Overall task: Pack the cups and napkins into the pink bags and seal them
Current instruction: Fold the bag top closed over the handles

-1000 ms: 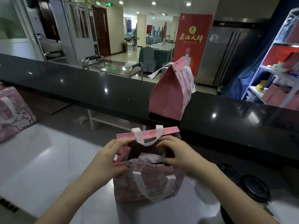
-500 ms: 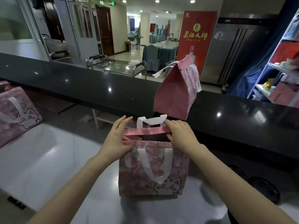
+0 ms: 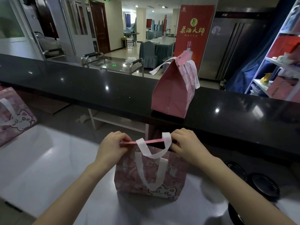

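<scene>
At lower centre the left hand (image 3: 112, 146) and right hand (image 3: 186, 145) are pinching flat the top flap (image 3: 154, 141) of the pink bag (image 3: 151, 176), gaping a second ago, so sealing is probably finishing.

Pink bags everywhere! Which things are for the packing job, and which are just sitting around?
For the job: front pink bag, its top pinched by the left hand and right hand; closed pink bag on the black counter; left pink bag; black round lids, probably cups.
Just lying about: red banner, metal trolley, shelf unit.
</scene>
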Action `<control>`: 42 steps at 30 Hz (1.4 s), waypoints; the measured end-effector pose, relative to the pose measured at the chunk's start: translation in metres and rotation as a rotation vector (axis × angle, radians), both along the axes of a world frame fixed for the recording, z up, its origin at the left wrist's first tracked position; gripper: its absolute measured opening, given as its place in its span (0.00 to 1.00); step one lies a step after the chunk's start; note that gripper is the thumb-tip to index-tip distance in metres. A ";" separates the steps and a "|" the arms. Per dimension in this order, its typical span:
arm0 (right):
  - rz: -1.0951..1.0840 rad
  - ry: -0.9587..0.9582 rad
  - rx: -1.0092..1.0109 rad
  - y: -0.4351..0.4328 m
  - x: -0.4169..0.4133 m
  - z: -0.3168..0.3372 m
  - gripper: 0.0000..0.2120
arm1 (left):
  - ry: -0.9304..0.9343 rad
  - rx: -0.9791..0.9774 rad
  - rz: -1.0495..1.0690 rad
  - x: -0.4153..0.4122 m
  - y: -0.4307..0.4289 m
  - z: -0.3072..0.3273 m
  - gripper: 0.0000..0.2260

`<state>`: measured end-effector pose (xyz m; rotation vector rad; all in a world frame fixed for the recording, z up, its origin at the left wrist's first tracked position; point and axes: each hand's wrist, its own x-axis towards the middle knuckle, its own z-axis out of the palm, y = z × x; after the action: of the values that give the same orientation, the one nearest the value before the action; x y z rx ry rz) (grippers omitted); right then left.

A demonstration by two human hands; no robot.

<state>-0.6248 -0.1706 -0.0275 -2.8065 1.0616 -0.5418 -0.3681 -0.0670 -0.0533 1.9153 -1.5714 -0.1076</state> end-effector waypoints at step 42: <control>-0.181 0.031 0.077 0.027 -0.017 0.006 0.07 | -0.022 -0.067 -0.049 -0.006 0.032 -0.003 0.11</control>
<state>-0.6419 -0.1436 -0.0211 -2.6775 1.3219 -0.4632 -0.3739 -0.0351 -0.0561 1.8333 -1.6164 -0.0539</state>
